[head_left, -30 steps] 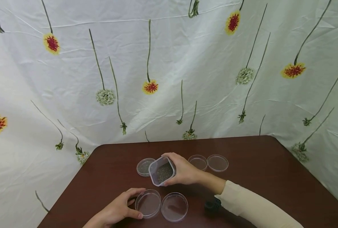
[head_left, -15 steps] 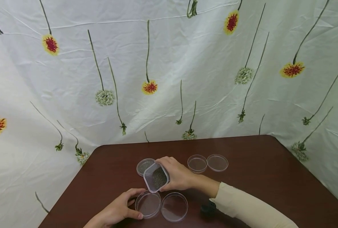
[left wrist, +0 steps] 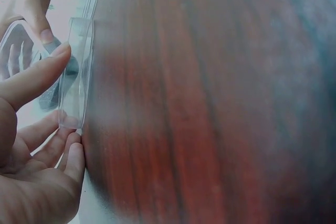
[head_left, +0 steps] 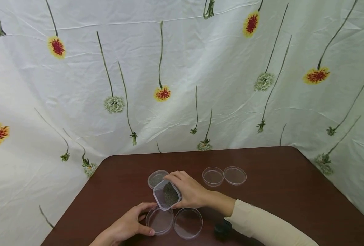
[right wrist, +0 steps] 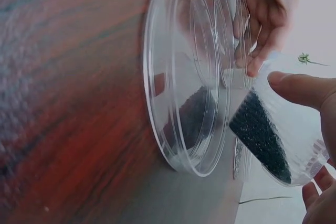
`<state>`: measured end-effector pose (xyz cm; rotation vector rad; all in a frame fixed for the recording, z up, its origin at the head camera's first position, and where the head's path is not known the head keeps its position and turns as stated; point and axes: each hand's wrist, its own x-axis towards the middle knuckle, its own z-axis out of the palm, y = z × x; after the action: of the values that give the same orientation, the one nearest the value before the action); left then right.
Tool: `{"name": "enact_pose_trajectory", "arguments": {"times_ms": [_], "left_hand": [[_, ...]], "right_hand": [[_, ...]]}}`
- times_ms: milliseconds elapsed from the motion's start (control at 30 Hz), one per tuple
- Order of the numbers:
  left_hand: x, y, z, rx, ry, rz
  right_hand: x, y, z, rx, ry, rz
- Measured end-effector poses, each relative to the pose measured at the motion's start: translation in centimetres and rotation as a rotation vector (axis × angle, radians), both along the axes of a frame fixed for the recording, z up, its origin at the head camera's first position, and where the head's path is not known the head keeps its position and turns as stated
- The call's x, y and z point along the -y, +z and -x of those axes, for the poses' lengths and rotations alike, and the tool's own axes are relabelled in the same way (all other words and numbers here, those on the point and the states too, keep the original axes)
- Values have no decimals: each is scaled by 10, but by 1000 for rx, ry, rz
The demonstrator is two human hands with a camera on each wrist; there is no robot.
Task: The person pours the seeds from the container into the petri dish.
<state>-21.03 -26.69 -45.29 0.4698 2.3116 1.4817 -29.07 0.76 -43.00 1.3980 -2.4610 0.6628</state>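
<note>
My right hand [head_left: 192,192] holds a clear square plastic tub [head_left: 159,194], its mouth tilted down to the left. Dark fine grains [right wrist: 261,142] lie slanted along one inner side of the tub. Below it is a clear petri dish [head_left: 159,223], whose far rim the tub's lower edge overlaps in the head view. Thumb and fingers of my left hand [head_left: 127,222] grip this dish from either side at the left; the left wrist view shows the same dish [left wrist: 77,77] edge-on between them. Beside it on the right sits a second clear dish [head_left: 188,223].
Behind the tub stands a round dish [head_left: 156,178] with greyish contents. Two more clear dishes, a left one [head_left: 213,177] and a right one [head_left: 235,176], sit farther back. A dark object [head_left: 222,228] shows by the right sleeve. A flowered cloth [head_left: 182,61] hangs behind the brown table [head_left: 274,191].
My right hand has brought the tub left and toward me, from beyond the near dishes to the far rim of the left one, tilting it more. My left hand stays on the dish.
</note>
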Motion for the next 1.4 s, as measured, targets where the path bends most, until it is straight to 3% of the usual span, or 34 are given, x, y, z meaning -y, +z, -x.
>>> {"name": "enact_pose_trajectory", "arguments": {"times_ms": [200, 433, 667, 933, 1167, 1400], "left_hand": [[1, 2, 0, 4, 9, 6], [10, -12, 6, -109, -59, 62], [4, -6, 0, -72, -41, 16], [7, -9, 5, -74, -64, 36], [3, -3, 0, -32, -17, -2], [2, -1, 0, -27, -19, -5]], "right_hand": [[2, 2, -4, -43, 8, -28], [5, 0, -6, -58, 22, -29], [6, 0, -8, -78, 30, -13], [7, 3, -10, -106, 42, -25], [6, 4, -11, -158, 59, -43], [7, 4, -10, -186, 77, -71]]}}
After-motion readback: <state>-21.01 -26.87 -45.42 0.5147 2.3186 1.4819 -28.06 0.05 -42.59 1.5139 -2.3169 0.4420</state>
